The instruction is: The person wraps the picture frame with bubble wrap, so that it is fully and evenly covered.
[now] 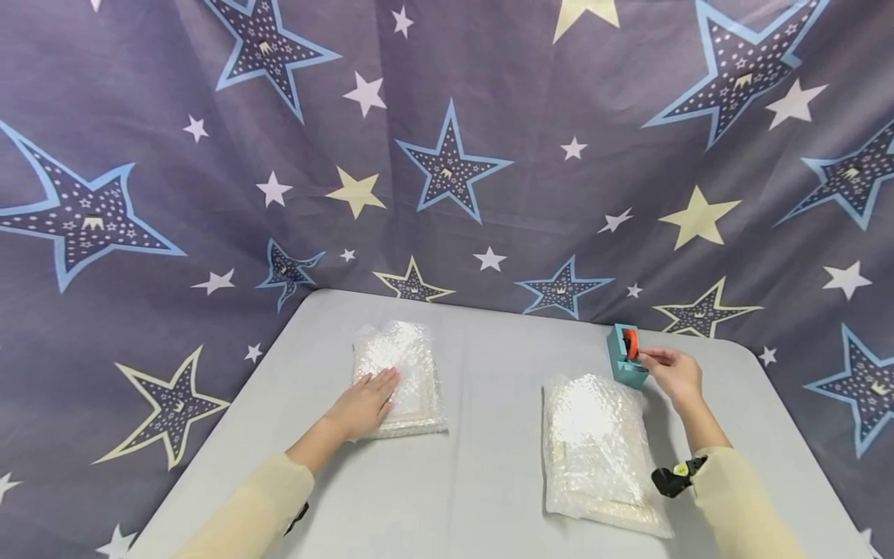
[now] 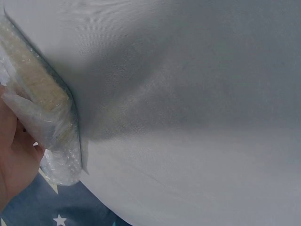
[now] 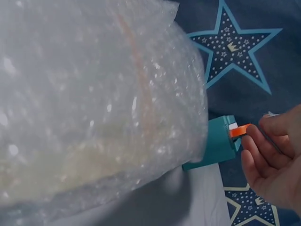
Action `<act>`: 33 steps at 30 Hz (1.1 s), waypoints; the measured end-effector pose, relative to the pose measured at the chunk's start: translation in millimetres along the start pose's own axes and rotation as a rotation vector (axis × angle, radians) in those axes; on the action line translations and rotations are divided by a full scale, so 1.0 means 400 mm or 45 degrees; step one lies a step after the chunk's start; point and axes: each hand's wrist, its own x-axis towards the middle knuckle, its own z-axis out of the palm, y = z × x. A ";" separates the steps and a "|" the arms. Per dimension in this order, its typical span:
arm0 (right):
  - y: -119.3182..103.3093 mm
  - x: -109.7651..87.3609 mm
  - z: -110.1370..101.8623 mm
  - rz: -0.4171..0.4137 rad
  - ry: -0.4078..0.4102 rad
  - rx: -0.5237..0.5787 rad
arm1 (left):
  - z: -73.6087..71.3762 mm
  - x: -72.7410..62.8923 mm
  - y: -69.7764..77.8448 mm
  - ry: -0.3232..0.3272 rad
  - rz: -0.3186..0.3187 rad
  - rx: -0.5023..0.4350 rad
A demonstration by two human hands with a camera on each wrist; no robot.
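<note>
On the left half of the table lies a bubble-wrapped package [image 1: 417, 402], with my left hand [image 1: 363, 405] resting on its left side, fingers laid out straight. In the left wrist view, that package [image 2: 44, 92] shows its rounded edge beside the hand. At the back right stands a teal tape dispenser [image 1: 632, 377] with an orange-cored tape roll [image 1: 632, 340]. My right hand [image 1: 677, 376] pinches at the roll's edge with thumb and forefinger; the tape itself barely shows. A second bubble-wrapped package [image 1: 594, 458] lies in front of the dispenser, filling much of the right wrist view.
Both packages lie on a pale grey table [image 1: 492, 466] with rounded back corners. Behind and around it hangs a dark cloth [image 1: 489, 78] printed with stars. A black wrist strap device [image 1: 673, 477] sits at the right sleeve.
</note>
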 end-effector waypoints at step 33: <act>0.031 0.046 0.054 0.101 0.013 -0.308 | -0.011 -0.005 0.014 -0.022 -0.039 0.009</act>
